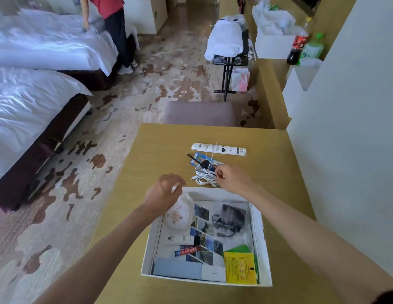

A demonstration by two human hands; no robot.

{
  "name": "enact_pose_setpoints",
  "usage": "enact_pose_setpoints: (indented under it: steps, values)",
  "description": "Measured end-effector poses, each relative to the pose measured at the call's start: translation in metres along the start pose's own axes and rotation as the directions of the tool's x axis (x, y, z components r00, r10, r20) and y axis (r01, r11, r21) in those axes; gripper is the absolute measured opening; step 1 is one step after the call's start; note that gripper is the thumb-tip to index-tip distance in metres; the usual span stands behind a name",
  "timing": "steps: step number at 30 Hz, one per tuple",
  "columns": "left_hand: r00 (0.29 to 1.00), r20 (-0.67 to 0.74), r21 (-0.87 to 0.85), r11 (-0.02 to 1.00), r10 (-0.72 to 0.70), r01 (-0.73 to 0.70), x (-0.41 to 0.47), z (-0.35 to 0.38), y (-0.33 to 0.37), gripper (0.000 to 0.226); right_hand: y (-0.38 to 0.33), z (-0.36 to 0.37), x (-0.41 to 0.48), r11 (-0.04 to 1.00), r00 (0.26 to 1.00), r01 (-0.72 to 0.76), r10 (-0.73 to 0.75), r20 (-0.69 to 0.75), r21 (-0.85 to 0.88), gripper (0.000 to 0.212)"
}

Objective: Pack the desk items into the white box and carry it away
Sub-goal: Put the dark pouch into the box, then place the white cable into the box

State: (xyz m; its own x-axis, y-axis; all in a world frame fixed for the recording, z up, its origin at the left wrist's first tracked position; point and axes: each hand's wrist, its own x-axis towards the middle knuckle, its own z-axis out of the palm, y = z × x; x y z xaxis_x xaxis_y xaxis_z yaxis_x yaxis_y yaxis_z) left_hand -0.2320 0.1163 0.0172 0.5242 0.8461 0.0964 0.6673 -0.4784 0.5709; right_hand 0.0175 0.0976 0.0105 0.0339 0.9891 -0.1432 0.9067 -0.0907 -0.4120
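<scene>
The white box [260, 242] sits on the wooden desk [160, 150] in front of me. It holds a round white pouch [180, 212], a white tube [180, 239], photo sheets, black glasses in clear plastic [228, 220], a blue booklet and yellow and green packets [240, 267]. My left hand [166, 191] hovers over the box's far left corner, fingers loosely curled above the pouch, gripping nothing I can see. My right hand [231, 177] pinches the coiled white cable [204, 175] lying just beyond the box. A blue card with a black stick [199, 160] and a long white packet [218, 149] lie farther back.
A grey stool [200, 113] stands at the desk's far edge. The wall [344, 128] runs along the right. Two beds [26, 106] lie to the left, with a person in a red top beside the far one. A luggage rack with white towels [226, 40] and bottles [300, 44] stand further back.
</scene>
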Motion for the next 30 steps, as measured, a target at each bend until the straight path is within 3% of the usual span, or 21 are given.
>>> enact_pose_setpoints:
  steps: [4,8,13,17,21,27,29,30]
  values:
    - [0.999,0.029,0.024,0.999,-0.046,0.045,0.03,0.001,-0.02,0.017,-0.003,0.024,0.041,0.987,0.996,-0.073,0.08,0.04,-0.144,0.016]
    - [0.997,0.079,0.009,1.0,0.003,-0.004,0.065,0.012,-0.04,0.018,0.001,0.045,0.069,0.971,0.984,-0.141,0.159,0.078,-0.192,0.014]
    - [0.95,0.312,0.002,1.0,0.006,-0.007,0.102,0.034,-0.053,0.02,0.01,0.06,0.082,0.956,0.989,-0.096,0.122,0.078,-0.278,0.019]
    - [0.933,0.345,0.009,0.995,-0.099,0.102,0.124,0.051,-0.054,0.024,0.025,0.06,0.085,0.971,0.986,-0.044,0.08,0.146,-0.235,0.018]
    - [0.967,0.236,0.028,0.996,-0.091,0.087,0.134,0.063,-0.055,0.024,0.043,0.048,0.074,0.992,0.99,-0.058,0.072,0.124,-0.111,0.013]
    - [0.967,0.245,0.012,0.997,-0.071,0.07,0.138,0.07,-0.052,0.021,0.055,0.01,0.041,0.944,0.974,-0.21,0.181,0.134,0.253,0.013]
    - [0.955,0.284,0.042,0.994,0.087,-0.103,0.139,0.075,-0.047,0.022,0.059,0.003,0.027,0.91,0.973,-0.23,0.217,0.078,0.344,0.013]
    - [0.917,0.343,0.073,0.967,0.204,-0.243,0.14,0.078,-0.045,0.023,0.06,0.001,0.02,0.894,0.969,-0.244,0.242,0.052,0.376,0.012]
